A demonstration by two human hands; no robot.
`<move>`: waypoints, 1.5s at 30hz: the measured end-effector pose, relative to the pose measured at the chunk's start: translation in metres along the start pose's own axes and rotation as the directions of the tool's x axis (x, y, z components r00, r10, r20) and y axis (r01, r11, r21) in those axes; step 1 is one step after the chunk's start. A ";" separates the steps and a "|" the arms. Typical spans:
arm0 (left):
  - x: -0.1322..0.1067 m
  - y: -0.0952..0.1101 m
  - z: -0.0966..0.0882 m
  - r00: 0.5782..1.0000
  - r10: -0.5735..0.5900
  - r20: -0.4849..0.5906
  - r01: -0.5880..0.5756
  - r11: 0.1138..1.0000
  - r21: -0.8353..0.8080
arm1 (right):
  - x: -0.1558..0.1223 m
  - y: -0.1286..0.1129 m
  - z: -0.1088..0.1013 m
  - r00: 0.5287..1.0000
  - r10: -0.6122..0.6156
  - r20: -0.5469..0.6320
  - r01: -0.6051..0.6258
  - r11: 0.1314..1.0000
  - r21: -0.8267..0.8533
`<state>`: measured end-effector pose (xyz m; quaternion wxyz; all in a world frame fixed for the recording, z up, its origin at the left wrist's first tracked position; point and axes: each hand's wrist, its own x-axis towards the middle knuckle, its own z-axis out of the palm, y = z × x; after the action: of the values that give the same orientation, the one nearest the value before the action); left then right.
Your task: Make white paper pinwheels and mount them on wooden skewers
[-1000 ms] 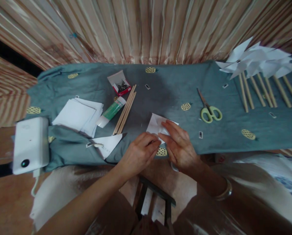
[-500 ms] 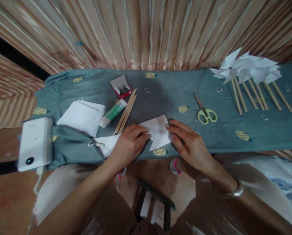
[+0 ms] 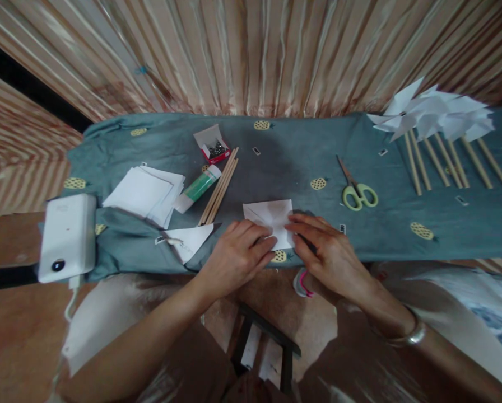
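Note:
A small white square of paper lies at the table's near edge, with a diagonal line across its upper left part. My left hand has its fingers bent together on the paper's lower left, hiding that corner. From the right, my right hand holds the paper's right edge, its fingertips on the sheet and the thumb lower down. Left of my left hand lies a white paper triangle. Thin wooden sticks lie beyond it, beside a green and white glue tube.
A stack of white paper and a white power bank are at left. An open box of metal pins stands behind the sticks. Green-handled scissors lie right of centre. Several paper pinwheels on sticks lie far right.
The paper between my hands has gone from an angular shape with a pointed lower flap to a flatter square. My left hand has shifted right and toward me. The view has shifted slightly.

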<state>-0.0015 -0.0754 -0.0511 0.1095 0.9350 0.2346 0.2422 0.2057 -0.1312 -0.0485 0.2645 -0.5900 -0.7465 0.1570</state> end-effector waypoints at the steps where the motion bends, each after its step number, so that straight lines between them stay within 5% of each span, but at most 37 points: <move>1: 0.001 0.002 0.002 1.000 0.007 0.025 -0.008 1.000 0.023 | 0.000 0.000 0.000 1.000 0.003 0.002 -0.003 1.000 -0.002; 12: 0.001 0.008 0.005 0.997 0.060 0.050 -0.066 0.990 0.124 | -0.002 0.007 -0.012 0.987 -0.003 0.159 -0.004 0.999 0.043; 26: -0.005 0.012 0.000 0.993 0.106 0.054 -0.108 0.994 0.033 | -0.001 0.009 -0.006 0.982 0.087 0.166 -0.155 0.877 0.455; 45: -0.010 0.015 0.005 0.994 0.090 0.069 -0.088 0.995 -0.041 | 0.007 -0.002 0.008 0.988 0.152 0.021 -0.153 0.972 0.181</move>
<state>-0.0006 -0.0932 -0.0550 0.1244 0.9503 0.1841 0.2180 0.1979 -0.1246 -0.0524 0.3018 -0.6184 -0.6825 0.2464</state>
